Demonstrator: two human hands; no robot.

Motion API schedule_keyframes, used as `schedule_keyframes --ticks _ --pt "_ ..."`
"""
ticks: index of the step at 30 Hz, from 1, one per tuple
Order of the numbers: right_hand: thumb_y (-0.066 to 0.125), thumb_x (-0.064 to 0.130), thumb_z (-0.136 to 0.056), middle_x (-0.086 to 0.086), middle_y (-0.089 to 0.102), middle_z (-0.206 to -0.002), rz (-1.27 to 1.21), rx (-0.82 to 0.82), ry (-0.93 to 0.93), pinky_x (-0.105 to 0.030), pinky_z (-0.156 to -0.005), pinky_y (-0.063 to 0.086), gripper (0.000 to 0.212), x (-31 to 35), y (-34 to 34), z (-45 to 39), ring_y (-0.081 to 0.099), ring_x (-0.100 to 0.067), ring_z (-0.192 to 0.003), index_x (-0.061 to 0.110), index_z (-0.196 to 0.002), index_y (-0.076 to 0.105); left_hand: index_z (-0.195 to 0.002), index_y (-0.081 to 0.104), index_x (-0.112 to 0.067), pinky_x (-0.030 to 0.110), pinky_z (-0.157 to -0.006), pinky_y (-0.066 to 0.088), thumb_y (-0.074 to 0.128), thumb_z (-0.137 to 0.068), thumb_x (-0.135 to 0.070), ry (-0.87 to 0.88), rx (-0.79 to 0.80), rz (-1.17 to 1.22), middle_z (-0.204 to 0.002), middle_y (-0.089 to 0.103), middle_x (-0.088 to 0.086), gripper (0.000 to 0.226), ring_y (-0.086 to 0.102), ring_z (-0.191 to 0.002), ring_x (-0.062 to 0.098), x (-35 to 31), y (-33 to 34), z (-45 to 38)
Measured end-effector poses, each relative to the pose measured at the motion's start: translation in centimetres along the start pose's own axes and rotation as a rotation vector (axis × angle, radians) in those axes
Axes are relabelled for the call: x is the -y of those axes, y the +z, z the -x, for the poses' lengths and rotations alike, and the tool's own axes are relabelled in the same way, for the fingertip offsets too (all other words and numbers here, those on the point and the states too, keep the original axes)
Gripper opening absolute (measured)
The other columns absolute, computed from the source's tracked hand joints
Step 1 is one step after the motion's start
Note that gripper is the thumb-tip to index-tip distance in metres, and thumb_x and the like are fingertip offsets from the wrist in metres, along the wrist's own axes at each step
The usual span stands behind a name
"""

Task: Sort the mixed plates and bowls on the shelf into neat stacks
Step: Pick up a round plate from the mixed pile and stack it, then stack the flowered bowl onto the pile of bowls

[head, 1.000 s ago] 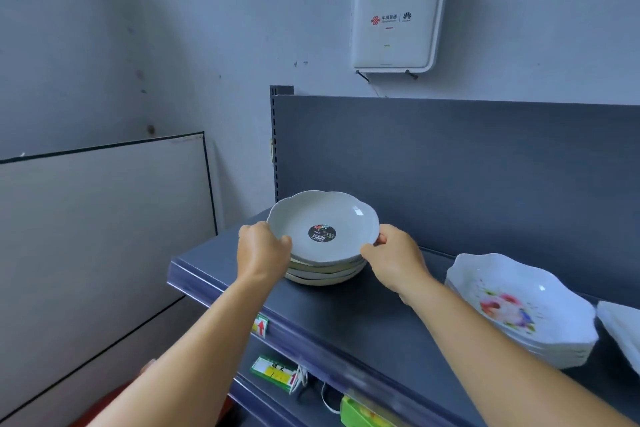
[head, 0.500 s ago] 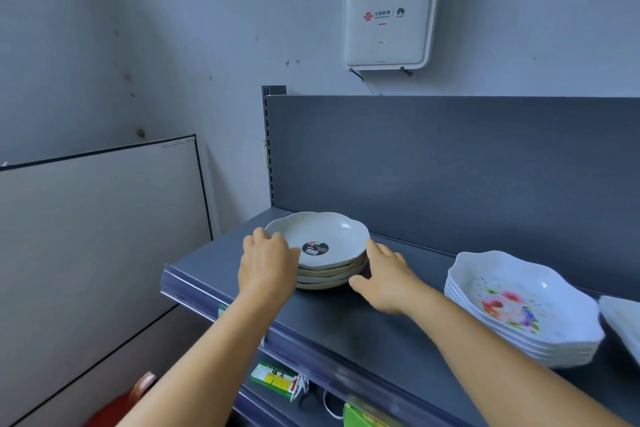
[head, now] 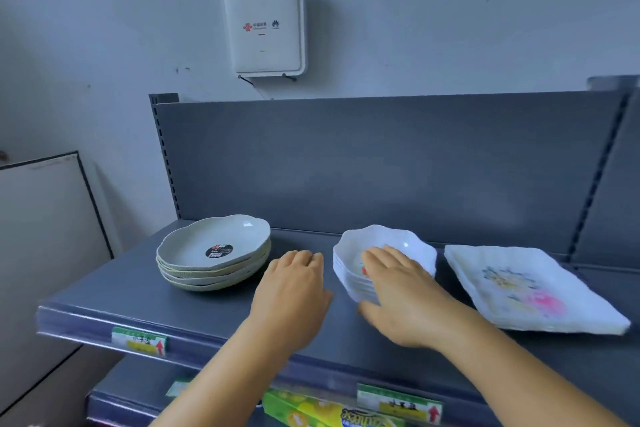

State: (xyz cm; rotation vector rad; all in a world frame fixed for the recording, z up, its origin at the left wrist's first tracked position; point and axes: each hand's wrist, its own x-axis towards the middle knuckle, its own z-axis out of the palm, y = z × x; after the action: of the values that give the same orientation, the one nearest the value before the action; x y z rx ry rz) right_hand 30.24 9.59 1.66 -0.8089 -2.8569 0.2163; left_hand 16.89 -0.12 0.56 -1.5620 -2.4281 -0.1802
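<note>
Both hands have left the grey scalloped plate stack (head: 214, 255) and shifted right to the white flowered bowl stack (head: 382, 258) mid-shelf. The right hand (head: 403, 298) lies over its near rim, fingers spread and straight, thumb by the base. The left hand (head: 292, 291) hovers just beside it, fingers loosely curled, holding nothing. Glossy square floral plates (head: 526, 291) sit rightward on the matte grey shelf (head: 138, 291).

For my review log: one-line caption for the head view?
Both hands reach toward the white bowl stack, between green-rimmed plates and square floral plates.
</note>
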Motion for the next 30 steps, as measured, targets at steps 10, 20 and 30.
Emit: schedule_keyframes --ticks 10,20,30 --pt "0.045 0.039 -0.095 0.006 0.019 -0.156 0.021 -0.043 0.236 -0.032 -0.118 0.010 0.063 -12.2 -2.6 12.1 0.009 -0.015 -0.146 0.018 -0.149 0.019 -0.147 0.030 -0.018 0.027 -0.111 0.025 0.043 -0.097 -0.037 0.213 0.017 0.176 -0.148 0.038 -0.004 0.055 0.032 -0.137 0.018 -15.9 -1.1 0.7" --pt "0.043 0.042 -0.097 0.005 0.007 -0.160 0.052 -0.007 0.436 -0.033 -0.119 0.007 0.071 -24.2 -5.5 25.0 0.001 -0.018 -0.149 0.017 -0.153 0.007 -0.146 0.033 -0.015 0.028 -0.109 0.027 0.044 -0.097 -0.035 0.378 0.087 0.204 -0.146 0.041 -0.001 0.054 0.035 -0.135 0.021 -33.6 -0.6 1.5" --pt "0.040 0.043 -0.097 0.002 0.007 -0.161 0.063 0.002 0.577 -0.034 -0.119 0.010 0.071 -34.9 -7.5 34.1 0.004 -0.018 -0.149 0.014 -0.153 0.007 -0.145 0.035 -0.014 0.033 -0.112 0.029 0.043 -0.097 -0.038 0.446 0.144 0.187 -0.148 0.041 0.000 0.054 0.036 -0.136 0.021 -46.9 0.4 1.1"
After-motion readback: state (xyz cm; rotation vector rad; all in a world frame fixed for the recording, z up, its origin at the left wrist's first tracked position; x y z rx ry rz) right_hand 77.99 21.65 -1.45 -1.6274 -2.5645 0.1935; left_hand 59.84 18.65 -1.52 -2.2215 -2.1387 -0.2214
